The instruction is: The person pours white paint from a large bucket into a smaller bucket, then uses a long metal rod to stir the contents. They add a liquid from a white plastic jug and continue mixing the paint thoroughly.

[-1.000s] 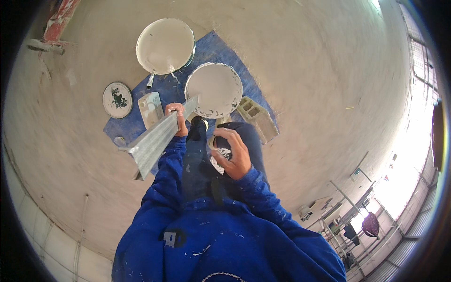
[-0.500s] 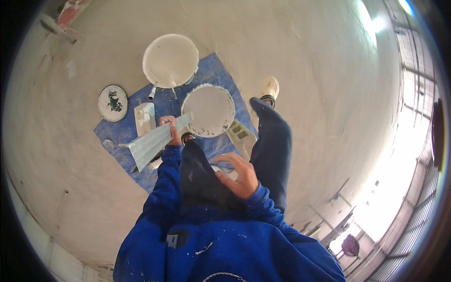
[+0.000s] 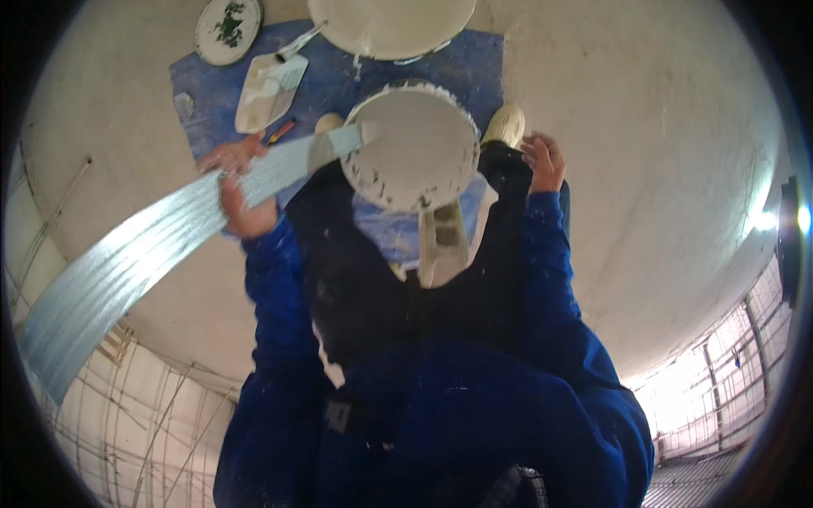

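A long, ribbed silvery metal profile (image 3: 144, 229) slants across my left side, and my left hand (image 3: 240, 182) is closed around it. Its far end lies over the rim of a white bucket (image 3: 385, 191) that holds a smooth off-white paste. That bucket stands between my feet, its inner wall flecked with dark marks. Out to the right, close to my right shoe (image 3: 506, 125), my right hand (image 3: 544, 162) holds nothing that I can see, its fingers loosely bent and apart.
A blue sheet (image 3: 483, 72) lies under the buckets. Beyond is a second bucket (image 3: 385, 52) of cream-coloured material. To its left are a white plastic container (image 3: 269, 95), a brush-like tool (image 3: 298, 42) and a round lid (image 3: 229, 32). A small red-handled tool (image 3: 280, 131) and a hollow block (image 3: 445, 241) lie nearer.
My view has shifted, so the bucket now appears between my knees. The metal profile reaches out farther to the left, still in my left hand. My right hand has moved out to the right.
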A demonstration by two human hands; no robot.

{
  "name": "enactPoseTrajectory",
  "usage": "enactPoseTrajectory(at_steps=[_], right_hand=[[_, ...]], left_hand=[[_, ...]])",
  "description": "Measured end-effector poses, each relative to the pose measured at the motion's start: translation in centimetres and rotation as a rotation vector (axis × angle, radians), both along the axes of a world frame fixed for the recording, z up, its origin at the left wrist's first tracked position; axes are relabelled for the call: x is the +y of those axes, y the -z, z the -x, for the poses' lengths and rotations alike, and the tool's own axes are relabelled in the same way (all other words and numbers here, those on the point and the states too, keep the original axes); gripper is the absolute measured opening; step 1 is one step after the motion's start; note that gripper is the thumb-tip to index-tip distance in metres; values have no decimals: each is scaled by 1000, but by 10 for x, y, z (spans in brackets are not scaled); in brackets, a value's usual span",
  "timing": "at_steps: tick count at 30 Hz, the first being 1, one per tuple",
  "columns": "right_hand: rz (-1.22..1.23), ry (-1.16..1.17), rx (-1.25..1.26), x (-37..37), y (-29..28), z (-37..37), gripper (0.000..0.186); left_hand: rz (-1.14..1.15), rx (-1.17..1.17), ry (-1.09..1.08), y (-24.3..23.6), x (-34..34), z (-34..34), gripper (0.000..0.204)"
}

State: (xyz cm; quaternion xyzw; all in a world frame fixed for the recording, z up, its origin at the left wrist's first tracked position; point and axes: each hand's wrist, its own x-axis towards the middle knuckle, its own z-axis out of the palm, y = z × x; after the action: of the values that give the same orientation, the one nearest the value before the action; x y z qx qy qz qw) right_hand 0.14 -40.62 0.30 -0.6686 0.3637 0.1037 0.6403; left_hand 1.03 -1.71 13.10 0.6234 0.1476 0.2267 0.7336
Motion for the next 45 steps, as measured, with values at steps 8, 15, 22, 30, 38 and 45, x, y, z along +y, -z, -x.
enactPoseTrajectory(at_steps=[8, 15, 22, 30, 38, 45], right_hand=[[-102, -250, -265, 42, 46, -67, 20], [-104, -287, -403, 43, 44, -56, 21], [-51, -269, -538, 39, 32, -36, 23], [-338, -482, -994, 49, -147, 34, 49], [-341, -403, -1261, 46, -249, 106, 96], [-447, -265, -1198, 25, -236, 134, 23]], left_hand=[[87, -154, 224, 10, 21, -8, 25], [86, -191, 97, 16, 14, 6, 24], [-605, -253, -171, 27, -14, 20, 11], [-835, -207, -178, 17, -129, 60, 38], [-621, -82, 345, 4, -234, 124, 68], [-667, -290, 349, 64, -223, 153, 54]])
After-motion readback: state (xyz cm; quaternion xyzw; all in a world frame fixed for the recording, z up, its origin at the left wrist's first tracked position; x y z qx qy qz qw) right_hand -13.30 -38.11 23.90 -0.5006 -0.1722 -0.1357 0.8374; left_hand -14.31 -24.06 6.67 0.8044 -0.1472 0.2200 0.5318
